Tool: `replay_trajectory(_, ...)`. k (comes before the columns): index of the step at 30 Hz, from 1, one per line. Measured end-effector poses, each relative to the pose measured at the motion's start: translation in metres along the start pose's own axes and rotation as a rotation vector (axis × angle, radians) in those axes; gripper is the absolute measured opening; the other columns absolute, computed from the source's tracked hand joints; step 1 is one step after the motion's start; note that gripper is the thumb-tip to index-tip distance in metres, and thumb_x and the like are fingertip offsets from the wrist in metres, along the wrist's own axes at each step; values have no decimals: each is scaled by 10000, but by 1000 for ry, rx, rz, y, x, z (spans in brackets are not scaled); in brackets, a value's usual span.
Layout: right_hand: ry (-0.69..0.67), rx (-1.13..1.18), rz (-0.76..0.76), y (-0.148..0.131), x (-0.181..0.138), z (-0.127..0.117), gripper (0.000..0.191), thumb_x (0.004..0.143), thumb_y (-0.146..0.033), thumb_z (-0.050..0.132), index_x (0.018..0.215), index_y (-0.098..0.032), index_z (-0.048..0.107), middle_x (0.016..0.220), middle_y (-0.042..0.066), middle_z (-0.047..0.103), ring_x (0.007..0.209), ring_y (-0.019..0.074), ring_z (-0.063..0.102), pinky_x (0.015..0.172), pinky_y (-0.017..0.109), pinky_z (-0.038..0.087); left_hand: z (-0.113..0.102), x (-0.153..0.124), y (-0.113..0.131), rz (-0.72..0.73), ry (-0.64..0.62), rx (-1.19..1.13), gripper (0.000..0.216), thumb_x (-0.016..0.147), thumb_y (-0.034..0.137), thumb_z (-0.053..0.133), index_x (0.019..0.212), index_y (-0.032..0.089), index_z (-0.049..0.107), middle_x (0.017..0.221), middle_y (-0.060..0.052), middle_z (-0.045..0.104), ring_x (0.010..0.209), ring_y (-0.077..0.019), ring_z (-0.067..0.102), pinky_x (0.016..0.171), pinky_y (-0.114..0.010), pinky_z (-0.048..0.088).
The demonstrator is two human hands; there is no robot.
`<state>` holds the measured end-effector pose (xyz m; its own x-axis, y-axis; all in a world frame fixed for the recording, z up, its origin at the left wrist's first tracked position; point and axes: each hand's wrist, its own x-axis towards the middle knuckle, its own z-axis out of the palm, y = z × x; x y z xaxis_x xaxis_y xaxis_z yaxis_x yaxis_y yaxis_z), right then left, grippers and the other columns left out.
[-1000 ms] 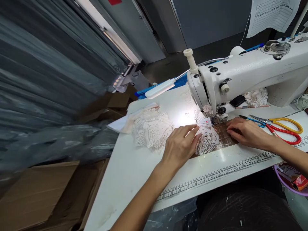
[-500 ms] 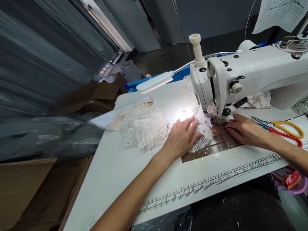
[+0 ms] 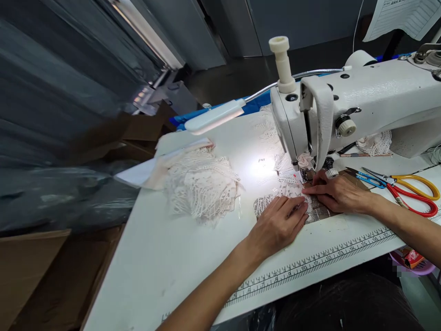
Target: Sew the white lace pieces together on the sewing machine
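Note:
A piece of white lace (image 3: 289, 186) lies flat in front of the presser foot (image 3: 303, 175) of a white sewing machine (image 3: 368, 96). My left hand (image 3: 280, 223) rests on its near edge, fingers bent and closed on the lace. From the other side my right hand (image 3: 339, 193) reaches in, index finger stretched to the lace edge and the other fingers folded beneath, closed on it. The exact grip under the fingers is hidden. A brown plate (image 3: 324, 215) covers the table below the needle area.
A heap of white lace pieces (image 3: 206, 184) sits at left. Red-and-yellow scissors (image 3: 409, 188) and blue-handled snips (image 3: 372, 179) lie right of my right hand. A lamp (image 3: 215, 117) hangs over the white table (image 3: 165, 257), which has a printed ruler (image 3: 310, 266) along its front.
My left hand has moved nearer and to the right, its fingers drawing in. The lace has shifted toward me. My right hand has come left, from beside the machine foot onto the lace.

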<state>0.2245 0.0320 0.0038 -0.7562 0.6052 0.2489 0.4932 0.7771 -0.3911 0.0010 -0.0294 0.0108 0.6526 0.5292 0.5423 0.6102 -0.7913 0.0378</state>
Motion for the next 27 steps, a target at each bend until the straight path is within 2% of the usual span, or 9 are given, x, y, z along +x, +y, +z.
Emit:
replay_trajectory(6, -4, 32, -22, 1, 0, 0, 350, 942, -172, 485, 1235, -211, 672, 1116, 122, 609, 893, 177, 598, 752, 318, 542, -2, -1, 1, 23, 13, -15, 116, 929, 169, 586, 1021, 113, 628, 1023, -111, 709, 768, -175, 600, 648, -331, 544)
replay_trajectory(11, 13, 65, 11, -3, -2, -4, 381, 915, -123, 488, 1242, -197, 668, 1103, 121, 619, 926, 179, 601, 803, 326, 543, -3, 0, 2, 39, -29, 20, 128, 931, 181, 578, 1038, 138, 634, 1074, -98, 708, 773, -183, 578, 647, -345, 521)
replay_trajectory(19, 30, 153, -90, -4, -4, -7, 317, 876, -98, 537, 1075, -219, 753, 995, 83, 638, 900, 164, 600, 824, 323, 529, -5, 1, 4, 54, -61, 91, 143, 944, 197, 551, 1056, 149, 626, 1021, -95, 700, 757, -187, 577, 636, -348, 497)
replay_trajectory(24, 9, 148, -52, -6, -3, -8, 332, 863, -79, 532, 1071, -213, 753, 1022, 90, 643, 942, 176, 606, 856, 339, 525, -5, 2, 4, 67, -40, 87, 153, 925, 186, 576, 1054, 123, 628, 999, -102, 716, 754, -194, 578, 635, -349, 491)
replay_trajectory(27, -12, 164, 27, -7, -3, -12, 372, 859, -80, 516, 1128, -220, 732, 1058, 85, 659, 911, 172, 622, 837, 332, 525, -5, 2, 6, 77, -48, 111, 143, 913, 174, 582, 1037, 128, 637, 1009, -101, 717, 751, -199, 578, 634, -355, 482)
